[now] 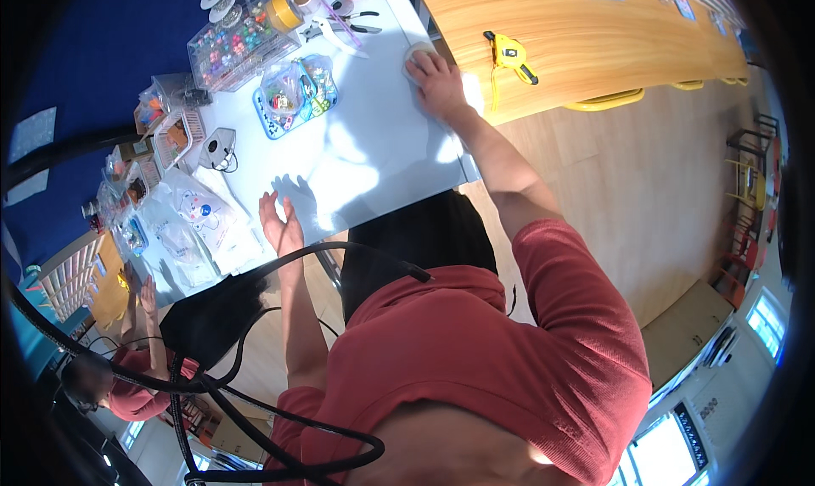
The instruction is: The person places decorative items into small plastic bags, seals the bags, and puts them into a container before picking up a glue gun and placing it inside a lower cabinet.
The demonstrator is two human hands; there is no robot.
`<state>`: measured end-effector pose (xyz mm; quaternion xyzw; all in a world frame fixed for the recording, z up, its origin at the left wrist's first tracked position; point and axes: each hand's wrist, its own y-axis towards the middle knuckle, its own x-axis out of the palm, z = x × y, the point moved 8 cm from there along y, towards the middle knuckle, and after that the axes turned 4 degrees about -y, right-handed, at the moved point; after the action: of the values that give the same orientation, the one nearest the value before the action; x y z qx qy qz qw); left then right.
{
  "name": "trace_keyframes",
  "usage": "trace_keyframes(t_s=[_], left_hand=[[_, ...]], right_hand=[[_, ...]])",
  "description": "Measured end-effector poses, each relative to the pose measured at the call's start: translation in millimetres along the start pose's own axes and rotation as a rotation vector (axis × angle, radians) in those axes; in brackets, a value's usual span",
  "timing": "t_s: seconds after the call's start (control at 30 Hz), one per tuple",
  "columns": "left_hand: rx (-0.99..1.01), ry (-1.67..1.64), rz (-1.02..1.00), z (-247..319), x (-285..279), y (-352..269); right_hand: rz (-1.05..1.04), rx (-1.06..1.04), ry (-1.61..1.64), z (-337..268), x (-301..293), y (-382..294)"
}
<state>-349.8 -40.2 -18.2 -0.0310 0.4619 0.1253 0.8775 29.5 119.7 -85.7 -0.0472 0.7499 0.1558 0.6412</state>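
My left hand (280, 224) is raised at the near left edge of the white table (395, 161), fingers apart, holding nothing. My right hand (438, 86) lies at the table's right edge, its fingers over a round, pale, translucent thing (415, 48) that they partly hide; whether they grip it does not show. Between and beyond the hands sits a blue-rimmed tray (272, 127) with small charms and a clear bag (282, 93). Behind it are pliers (325, 31), a white curved tool (336, 39), purple scissors or a similar tool (344, 22) and a yellow tape roll (284, 11).
A clear bead organizer (235, 53), a grey face mask (218, 148), a white basket (178, 141) and printed plastic bags (202, 213) line the left. A yellow tape measure (511, 53) lies on the wooden table (592, 47). Black cables (356, 247) cross the near view. A mirror reflects the person.
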Motion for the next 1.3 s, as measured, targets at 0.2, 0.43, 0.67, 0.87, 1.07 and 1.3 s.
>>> trace_keyframes(t_s=[0.2,0.43,0.67,0.87,1.07,1.3], left_hand=[[-0.095,-0.020,-0.043,-20,5,-12],[0.060,-0.140,-0.078,8,31,-3],[0.020,-0.451,-0.356,23,99,-5],[0.291,-0.437,-0.523,133,197,25],[0.285,-0.386,-0.496,292,276,55],[0.089,0.018,-0.396,396,376,79]], right_hand=[[-0.043,0.045,0.008,-17,-23,-105],[-0.338,0.465,0.050,-9,-3,-260],[-1.093,0.950,0.064,-30,-24,-557],[-1.200,1.325,0.235,-122,-59,-690],[-0.773,1.816,0.539,-156,-28,-734],[-0.480,1.961,0.689,-110,28,-796]])
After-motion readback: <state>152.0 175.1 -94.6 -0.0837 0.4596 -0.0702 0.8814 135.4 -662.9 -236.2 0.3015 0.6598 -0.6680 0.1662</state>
